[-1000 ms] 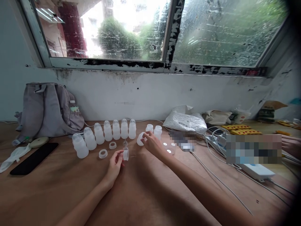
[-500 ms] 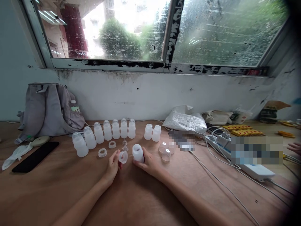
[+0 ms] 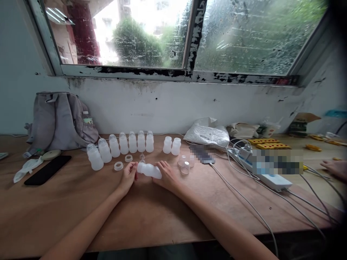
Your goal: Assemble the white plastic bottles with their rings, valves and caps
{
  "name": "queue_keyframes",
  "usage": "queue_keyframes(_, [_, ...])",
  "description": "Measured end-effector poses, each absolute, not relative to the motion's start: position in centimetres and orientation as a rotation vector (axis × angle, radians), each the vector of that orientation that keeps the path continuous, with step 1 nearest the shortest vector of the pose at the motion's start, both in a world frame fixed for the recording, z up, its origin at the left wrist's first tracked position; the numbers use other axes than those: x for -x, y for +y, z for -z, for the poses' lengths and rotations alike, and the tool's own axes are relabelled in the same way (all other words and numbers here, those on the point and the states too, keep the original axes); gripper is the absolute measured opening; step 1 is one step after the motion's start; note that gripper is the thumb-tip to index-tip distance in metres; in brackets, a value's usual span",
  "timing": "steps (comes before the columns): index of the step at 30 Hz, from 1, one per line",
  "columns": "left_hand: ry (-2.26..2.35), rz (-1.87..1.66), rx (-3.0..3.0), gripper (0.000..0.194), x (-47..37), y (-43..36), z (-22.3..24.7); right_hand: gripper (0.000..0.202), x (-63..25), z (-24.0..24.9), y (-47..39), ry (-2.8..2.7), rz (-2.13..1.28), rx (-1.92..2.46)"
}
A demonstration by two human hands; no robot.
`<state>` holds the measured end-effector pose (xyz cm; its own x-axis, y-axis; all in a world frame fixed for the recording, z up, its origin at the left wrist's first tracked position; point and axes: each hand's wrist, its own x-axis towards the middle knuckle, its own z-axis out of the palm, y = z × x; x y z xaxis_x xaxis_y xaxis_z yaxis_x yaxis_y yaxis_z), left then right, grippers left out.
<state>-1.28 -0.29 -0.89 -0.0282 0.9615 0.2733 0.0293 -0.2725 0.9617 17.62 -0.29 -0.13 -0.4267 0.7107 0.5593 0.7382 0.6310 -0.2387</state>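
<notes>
My right hand point(image 3: 166, 176) is closed round a frosted baby bottle point(image 3: 149, 170), which is tipped on its side with its mouth to the left. Against that mouth is a translucent bottle ring point(image 3: 139, 167), pinched in my left hand point(image 3: 130, 176); whether its thread has caught cannot be told. Just behind the bottle stands a clear nipple point(image 3: 142, 156), partly covered. Two loose rings, one nearer point(image 3: 118, 166) and one farther point(image 3: 128, 158), lie left of my left hand. Clear dome caps point(image 3: 184, 168) lie to the right of my right hand.
Several capped bottles point(image 3: 115, 146) form a row at the back left; two uncapped bottles point(image 3: 176, 146) stand right of them. A backpack point(image 3: 58, 119), a black phone-like slab point(image 3: 48, 170), a silver bag point(image 3: 208, 133), a power strip point(image 3: 276, 180) and cables surround the workspace. Another person's hand point(image 3: 334, 168) shows far right.
The bottle has gone from nearly upright to lying sideways in my right hand. The ring in my left hand has come up against its mouth. The camera view has shifted slightly.
</notes>
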Motion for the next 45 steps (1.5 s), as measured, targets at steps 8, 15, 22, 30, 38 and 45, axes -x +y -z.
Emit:
queue_keyframes(8, [1.151,-1.38,-1.443,0.033,1.6,-0.1,0.5,0.042,-18.3,-0.2,-0.1,-2.223,0.272,1.166])
queue_keyframes(15, [1.155,-1.369,-1.407,0.03,1.9,-0.1,0.1,0.047,-18.4,-0.1,0.1,-2.187,0.317,1.131])
queue_keyframes(22, [1.09,-1.352,-1.37,0.026,1.9,0.1,0.4,0.049,-18.5,0.1,0.2,-2.162,0.366,1.11])
queue_keyframes(30, [0.931,-1.399,-1.314,0.023,2.3,0.1,-0.3,0.044,-18.4,0.4,0.5,-2.155,0.246,1.15])
queue_keyframes(38, [1.124,-1.337,-1.201,0.032,2.8,1.0,0.5,0.045,-18.2,0.4,0.5,-2.134,0.219,1.157])
queue_keyframes(45, [1.016,-1.399,-1.287,0.024,2.4,0.4,0.3,0.044,-18.2,0.6,0.6,-2.139,0.216,1.168])
